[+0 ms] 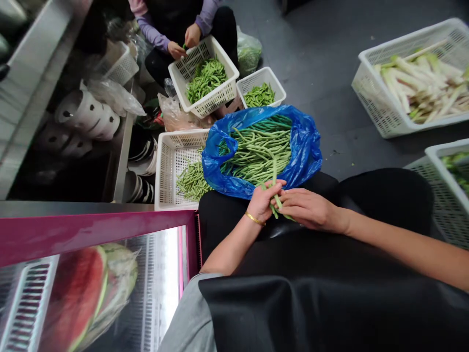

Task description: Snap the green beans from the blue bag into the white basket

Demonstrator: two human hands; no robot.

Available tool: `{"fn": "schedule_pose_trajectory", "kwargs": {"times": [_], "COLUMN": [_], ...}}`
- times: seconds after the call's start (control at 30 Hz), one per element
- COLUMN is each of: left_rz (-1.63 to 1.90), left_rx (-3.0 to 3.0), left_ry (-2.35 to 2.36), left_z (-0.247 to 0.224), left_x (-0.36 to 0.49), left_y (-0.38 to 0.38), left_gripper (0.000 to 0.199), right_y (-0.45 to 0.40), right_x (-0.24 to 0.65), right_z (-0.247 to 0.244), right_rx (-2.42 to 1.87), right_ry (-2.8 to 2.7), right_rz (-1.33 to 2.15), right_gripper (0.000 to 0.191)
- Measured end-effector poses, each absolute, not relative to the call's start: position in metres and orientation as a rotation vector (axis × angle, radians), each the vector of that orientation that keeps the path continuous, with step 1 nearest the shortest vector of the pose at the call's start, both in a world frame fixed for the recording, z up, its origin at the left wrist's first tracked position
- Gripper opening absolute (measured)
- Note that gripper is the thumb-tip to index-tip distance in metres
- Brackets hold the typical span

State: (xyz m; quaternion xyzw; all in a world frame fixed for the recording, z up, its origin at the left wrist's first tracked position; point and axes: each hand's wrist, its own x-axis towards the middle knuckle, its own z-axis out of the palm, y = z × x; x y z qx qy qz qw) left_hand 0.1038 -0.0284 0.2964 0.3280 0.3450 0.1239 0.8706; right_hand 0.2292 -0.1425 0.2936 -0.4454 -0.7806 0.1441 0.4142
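My left hand, with a gold bangle at its wrist, is closed around a few long green beans. Beside it, my right hand has its fingers pinched on the lower ends of the same beans. Both hands are over my lap at the near edge of a blue plastic bag, which is filled with long beans. Left of the bag, a white basket holds short bean pieces; the bag covers part of its right side.
Across from me a person handles green pods above a white basket. A smaller basket of pods stands alongside. Baskets of pale stalks and greens flank my right. A magenta-framed glass case with cut watermelon borders my left.
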Motion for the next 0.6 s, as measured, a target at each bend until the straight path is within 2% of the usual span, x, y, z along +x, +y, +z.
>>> {"fn": "schedule_pose_trajectory", "kwargs": {"times": [0.13,0.2,0.27,0.33,0.47,0.6], "left_rz": [0.547,0.613,0.645,0.653,0.676,0.693], "left_rx": [0.798,0.818,0.833,0.846,0.804,0.744], "left_ry": [0.729,0.738,0.761,0.801,0.829,0.845], "left_z": [0.317,0.32,0.317,0.311,0.3,0.294], "left_x": [0.098,0.098,0.1,0.101,0.101,0.105], "left_y": [-0.028,-0.027,-0.026,-0.025,-0.025,-0.033], "left_gripper": [0.034,0.035,0.037,0.039,0.039,0.036], "right_y": [-0.143,-0.141,-0.139,-0.138,-0.134,-0.124], "right_x": [0.235,0.239,0.238,0.234,0.228,0.24], "right_z": [0.311,0.318,0.321,0.321,0.317,0.311], "right_rx": [-1.449,-1.615,-1.617,-1.587,-1.664,-1.642], "right_ry": [-1.515,-1.241,-1.189,-1.253,-1.129,-0.78], "right_rz": [0.683,0.953,1.242,1.407,1.428,1.056], "right_gripper": [0.024,0.034,0.043,0.043,0.043,0.044]}}
